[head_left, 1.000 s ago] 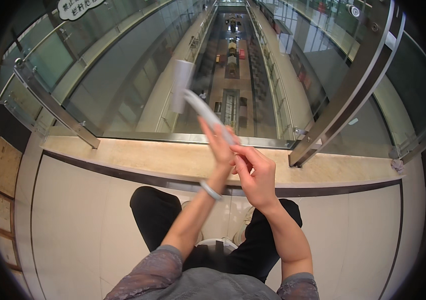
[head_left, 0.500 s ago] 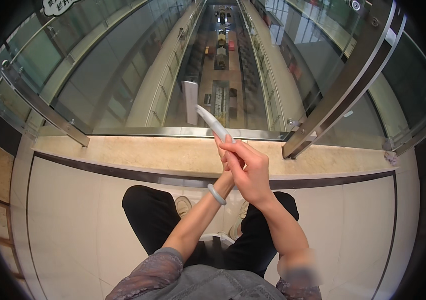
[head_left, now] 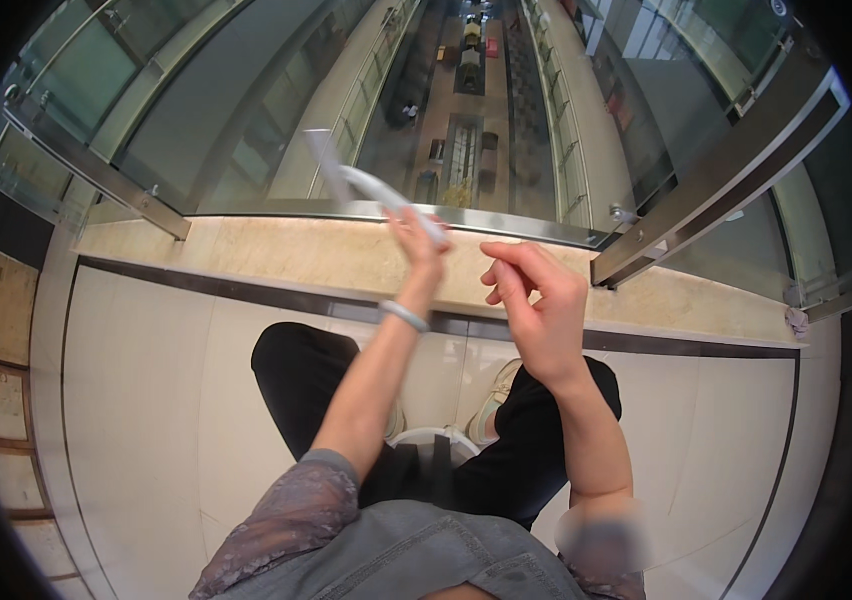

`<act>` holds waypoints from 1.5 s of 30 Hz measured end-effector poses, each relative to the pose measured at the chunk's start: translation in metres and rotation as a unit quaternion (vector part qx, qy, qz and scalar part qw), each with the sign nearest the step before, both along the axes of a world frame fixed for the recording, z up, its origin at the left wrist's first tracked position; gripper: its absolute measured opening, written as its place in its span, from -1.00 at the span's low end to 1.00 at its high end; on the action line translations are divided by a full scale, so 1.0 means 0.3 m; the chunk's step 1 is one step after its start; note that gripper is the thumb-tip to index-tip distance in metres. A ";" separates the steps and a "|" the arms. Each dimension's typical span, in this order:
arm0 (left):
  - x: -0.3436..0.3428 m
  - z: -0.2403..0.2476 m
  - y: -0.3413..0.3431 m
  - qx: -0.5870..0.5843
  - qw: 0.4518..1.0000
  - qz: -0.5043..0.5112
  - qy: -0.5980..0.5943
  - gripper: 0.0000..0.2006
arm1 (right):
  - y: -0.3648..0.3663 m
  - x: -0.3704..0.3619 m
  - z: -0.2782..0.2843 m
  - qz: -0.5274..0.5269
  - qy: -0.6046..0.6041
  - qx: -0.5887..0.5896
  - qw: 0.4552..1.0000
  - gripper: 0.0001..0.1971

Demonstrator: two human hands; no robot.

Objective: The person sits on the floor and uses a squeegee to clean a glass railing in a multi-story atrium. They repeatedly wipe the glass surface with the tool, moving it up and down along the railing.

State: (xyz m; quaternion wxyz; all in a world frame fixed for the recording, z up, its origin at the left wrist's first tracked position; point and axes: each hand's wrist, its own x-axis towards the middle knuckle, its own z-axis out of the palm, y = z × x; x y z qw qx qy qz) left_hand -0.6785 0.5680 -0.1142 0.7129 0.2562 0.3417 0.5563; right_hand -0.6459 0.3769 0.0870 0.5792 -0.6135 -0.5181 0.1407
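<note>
My left hand (head_left: 416, 245) is closed around the white handle of a squeegee (head_left: 376, 190). It is raised over the stone ledge (head_left: 246, 255), ahead of me and left of centre. The squeegee's flat, pale head is tilted up to the left in front of the glass panel (head_left: 236, 130); motion smears it, and I cannot tell whether it touches the glass. To the right, my right hand (head_left: 546, 310) hovers apart from the tool, fingers loosely bent with gaps between the tips. Nothing shows in it.
Metal posts (head_left: 721, 175) frame the glass at both sides. Beyond it lies a deep hall with lower walkways. A crumpled cloth or tissue (head_left: 797, 321) lies at the ledge's right end. My knees (head_left: 296, 365) are bent below my arms, with a white-rimmed seat (head_left: 461, 440) between them.
My right hand has come away from my left and shifted right. My left hand has moved left and up with the squeegee, whose head has swung further left. The view has shifted slightly.
</note>
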 end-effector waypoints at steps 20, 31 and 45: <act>0.002 -0.076 -0.063 -0.073 0.993 -0.079 -0.039 -0.42 | -0.012 0.017 0.019 -0.028 0.012 -0.010 0.999 -0.83; 0.125 -0.178 -0.183 -0.124 0.986 -0.052 -0.103 -0.41 | 0.005 -0.005 -0.009 -0.015 -0.056 -0.012 0.998 -0.82; 0.064 -0.214 -0.290 0.199 0.968 -0.068 0.134 -0.32 | 0.016 -0.002 -0.018 -0.015 -0.065 -0.015 0.998 -0.82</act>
